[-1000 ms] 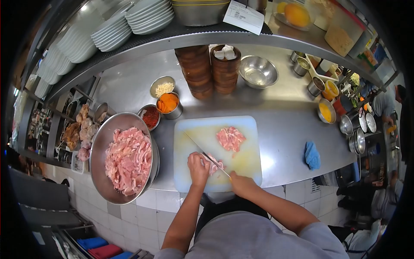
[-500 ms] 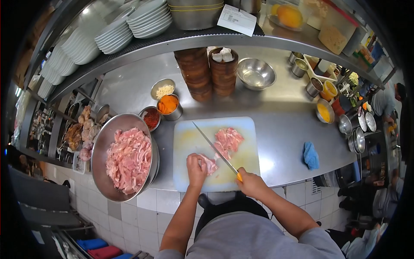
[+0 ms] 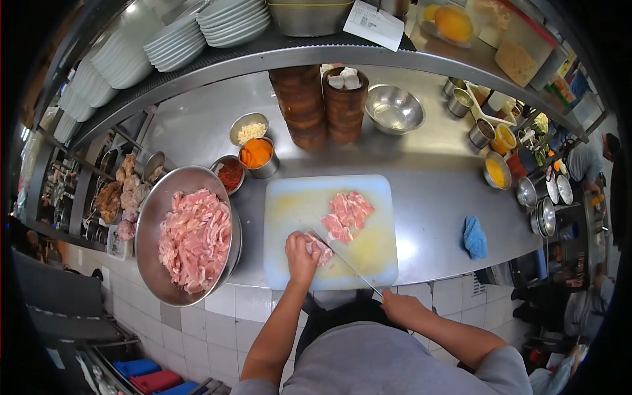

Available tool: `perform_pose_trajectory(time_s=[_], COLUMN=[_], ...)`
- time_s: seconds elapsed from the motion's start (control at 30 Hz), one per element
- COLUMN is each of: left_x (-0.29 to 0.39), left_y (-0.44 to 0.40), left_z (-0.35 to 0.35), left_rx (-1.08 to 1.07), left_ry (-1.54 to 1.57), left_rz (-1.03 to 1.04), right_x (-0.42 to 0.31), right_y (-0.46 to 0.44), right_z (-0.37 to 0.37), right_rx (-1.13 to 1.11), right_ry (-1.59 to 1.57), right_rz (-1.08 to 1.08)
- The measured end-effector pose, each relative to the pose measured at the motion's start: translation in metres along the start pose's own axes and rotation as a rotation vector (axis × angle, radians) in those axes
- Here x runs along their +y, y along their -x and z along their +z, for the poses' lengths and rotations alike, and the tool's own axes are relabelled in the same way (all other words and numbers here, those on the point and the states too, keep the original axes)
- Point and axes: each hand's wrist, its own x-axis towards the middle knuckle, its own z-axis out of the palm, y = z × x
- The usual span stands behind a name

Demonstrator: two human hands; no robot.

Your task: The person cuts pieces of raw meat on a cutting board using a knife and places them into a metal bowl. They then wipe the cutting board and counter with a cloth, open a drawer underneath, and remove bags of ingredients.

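Observation:
My left hand has its fingers curled on a piece of raw meat, perhaps chicken, pressing it to the white cutting board. At the near right, my right hand grips a long knife by its handle, which the fingers mostly hide. The blade slants up and left across the held piece, with its tip close to my left fingers. Sliced raw meat lies in a loose pile farther up the board. Left of the board, a large steel bowl holds a heap of cut meat.
Behind the board stand small metal containers of orange slices, red shreds and chopped pale bits. Wooden steamer stacks and a steel mixing bowl are farther back. A blue cloth lies right. A shelf overhangs the counter.
The knife has drawn back toward me and down to the right, its blade now at the held piece. My right hand moved nearer my body; my left hand stays on the meat.

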Motion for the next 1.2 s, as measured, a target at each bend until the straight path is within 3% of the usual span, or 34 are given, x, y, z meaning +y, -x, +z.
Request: perform_pose_trajectory(time_s=[0.17,0.3,0.5,0.57,0.83,1.0,1.2], left_x=[-0.003,-0.006,-0.006,-0.009,-0.003,0.000,0.005], left_y=[-0.003,0.000,0.002,0.005,0.003,0.002,0.003], left_z=[-0.001,-0.006,-0.010,-0.009,-0.012,-0.011,-0.010], left_rx=[-0.018,-0.018,0.031,0.015,0.046,0.024,-0.018], left_ry=[0.053,0.044,0.113,0.161,0.234,0.082,-0.052], left_rz=[0.052,0.067,-0.019,-0.043,-0.066,0.056,0.037], right_x=[-0.050,-0.077,-0.021,-0.012,-0.048,-0.057,-0.054], right_y=[-0.121,-0.145,-0.084,-0.077,-0.037,-0.017,0.004], right_z=[-0.004,-0.030,-0.040,-0.037,-0.022,-0.026,-0.039], right_rx=[0.273,0.288,0.135,0.212,0.370,0.343,0.242], right_ry=[-0.080,-0.032,-0.066,-0.076,-0.115,-0.027,0.095], right_rz=[-0.220,-0.224,-0.116,-0.098,-0.230,-0.265,-0.263])
